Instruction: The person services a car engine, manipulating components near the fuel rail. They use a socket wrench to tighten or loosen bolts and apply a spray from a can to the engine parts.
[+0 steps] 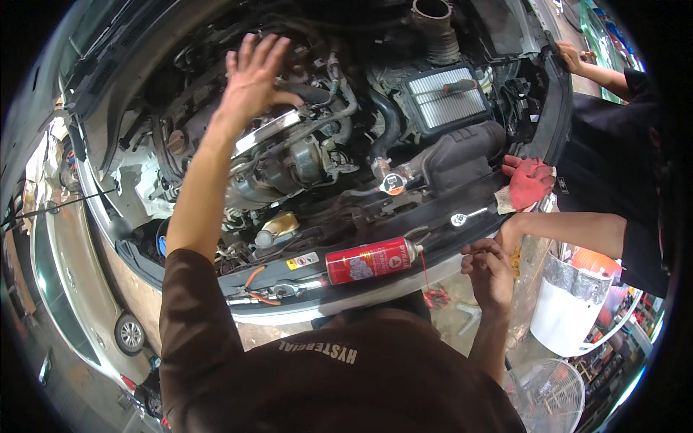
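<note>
My left hand (254,78) is stretched over the engine (289,162) with its fingers spread and nothing in it. It is close to the hoses and a shiny metal cover (266,134); whether it touches them is unclear. My right hand (491,273) is raised near the car's front edge, fingers loosely bent, with nothing visible in it. Left of it, a red spray can (369,261) lies on its side on the front panel, a thin red straw hanging from its nozzle. A ratchet (285,290) and orange-handled pliers (253,280) lie beside the can.
A second ratchet (469,216) and a red glove (529,185) lie farther right. A screwdriver (460,86) rests on the pleated air filter (447,99). At right, a co-worker's hand (570,56) touches the car's edge; their other arm (577,232) reaches toward my right hand. A white bucket (567,303) stands below.
</note>
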### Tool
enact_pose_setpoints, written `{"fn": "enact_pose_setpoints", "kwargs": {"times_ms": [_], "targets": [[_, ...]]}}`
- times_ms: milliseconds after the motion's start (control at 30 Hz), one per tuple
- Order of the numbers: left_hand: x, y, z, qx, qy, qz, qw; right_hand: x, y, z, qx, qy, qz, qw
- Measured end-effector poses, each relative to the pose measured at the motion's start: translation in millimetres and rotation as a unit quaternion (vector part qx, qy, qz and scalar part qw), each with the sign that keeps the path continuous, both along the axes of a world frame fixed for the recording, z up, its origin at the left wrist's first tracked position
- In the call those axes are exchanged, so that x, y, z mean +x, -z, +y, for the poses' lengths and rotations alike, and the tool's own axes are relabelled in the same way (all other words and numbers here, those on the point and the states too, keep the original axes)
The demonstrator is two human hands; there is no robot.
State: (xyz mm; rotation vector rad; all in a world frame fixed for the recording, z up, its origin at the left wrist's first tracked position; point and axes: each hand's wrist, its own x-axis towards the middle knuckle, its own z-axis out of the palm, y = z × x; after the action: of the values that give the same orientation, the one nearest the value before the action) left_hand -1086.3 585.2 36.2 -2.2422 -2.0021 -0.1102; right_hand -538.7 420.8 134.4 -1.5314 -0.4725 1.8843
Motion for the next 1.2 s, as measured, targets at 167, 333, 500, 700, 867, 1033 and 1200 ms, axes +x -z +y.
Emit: {"fn": "enact_pose_setpoints", "kwargs": {"times_ms": [167, 333, 500, 700, 867, 1033, 1200], "targets": [[13, -7, 1, -0.02, 0.048, -0.02, 0.998, 1, 6, -2, 0.011, -0.007, 0.013, 1.0], [-7, -6, 7, 0.016, -0.035, -0.005, 0.999, -1, 4, -2, 0.003, -0.024, 0.027, 0.999], [24, -1, -3, -0.041, 0.033, -0.012, 0.999, -5, 7, -1, -0.007, -0.014, 0.033, 0.999], [21, -58, -28, 0.151, 0.007, -0.118, 0.982, -39, 11, 9, 0.0, -0.067, 0.104, 0.992], [169, -88, -143, -0.043, 0.221, -0.349, 0.91, -130, 13, 24, 0.003, -0.111, 0.276, 0.955], [188, -74, -192, -0.009, 0.136, -0.412, 0.901, -160, 28, 14, -0.045, -0.086, 0.349, 0.932], [188, -70, -204, 0.024, 0.097, -0.429, 0.898, -170, 29, 9, -0.048, -0.107, 0.371, 0.921]]}}
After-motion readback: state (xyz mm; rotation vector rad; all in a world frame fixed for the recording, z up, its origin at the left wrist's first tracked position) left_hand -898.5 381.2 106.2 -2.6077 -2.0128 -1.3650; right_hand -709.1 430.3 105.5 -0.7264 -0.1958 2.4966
